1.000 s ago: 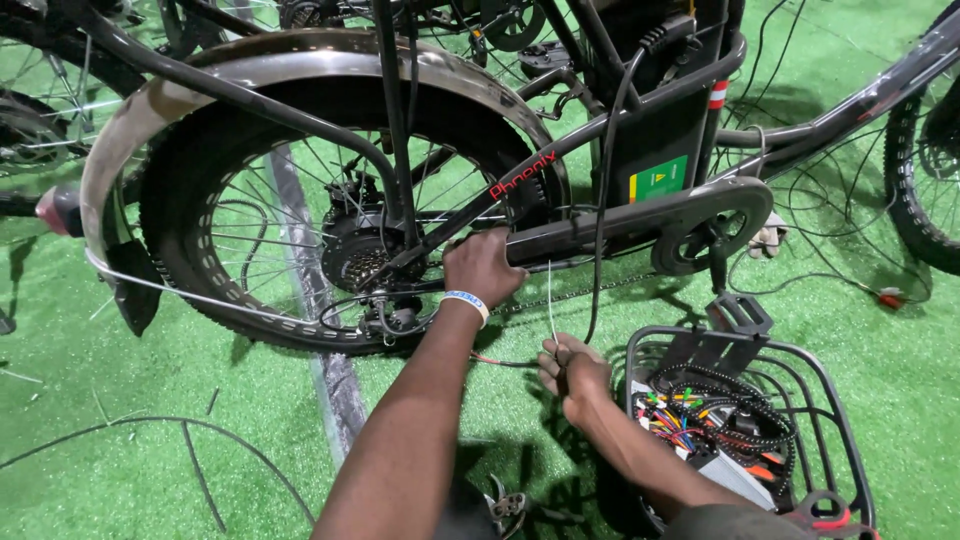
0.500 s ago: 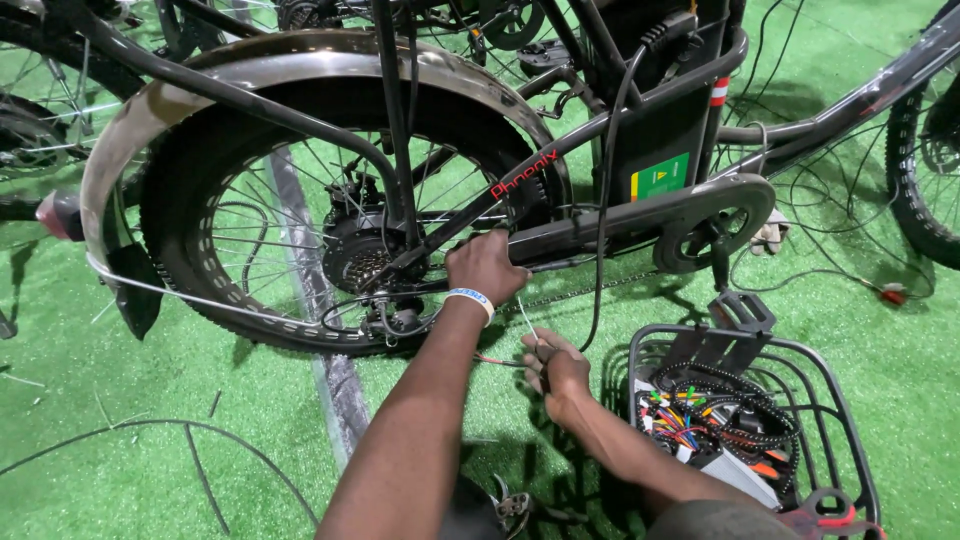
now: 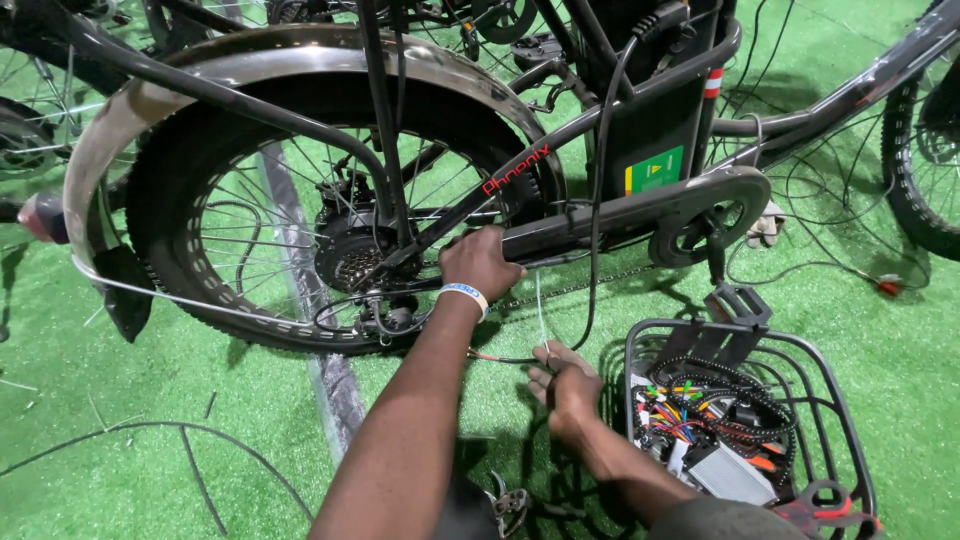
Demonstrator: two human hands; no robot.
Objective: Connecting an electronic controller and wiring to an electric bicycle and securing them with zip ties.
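Observation:
My left hand [image 3: 482,262], with a pale wristband, grips the black chainstay [image 3: 560,235] of a fat-tyre bicycle, just right of the rear hub [image 3: 352,250]. Lower down, my right hand [image 3: 563,382] pinches the lower end of a thin white strip [image 3: 540,312] that runs up towards the chainstay. A black cable [image 3: 596,200] hangs from the frame and loops under the chainstay between my two hands. A thin reddish wire [image 3: 495,356] lies just left of my right hand.
A black wire basket [image 3: 850,420] at the lower right holds coloured wires and a grey controller box [image 3: 730,476]. The rear wheel [image 3: 175,290] and mudguard [image 3: 130,110] fill the left. A pedal [image 3: 738,302], loose cables on green turf and another wheel [image 3: 925,170] lie around.
My right hand has shifted slightly and the white strip now stands nearly upright instead of slanting. My left hand stays on the chainstay.

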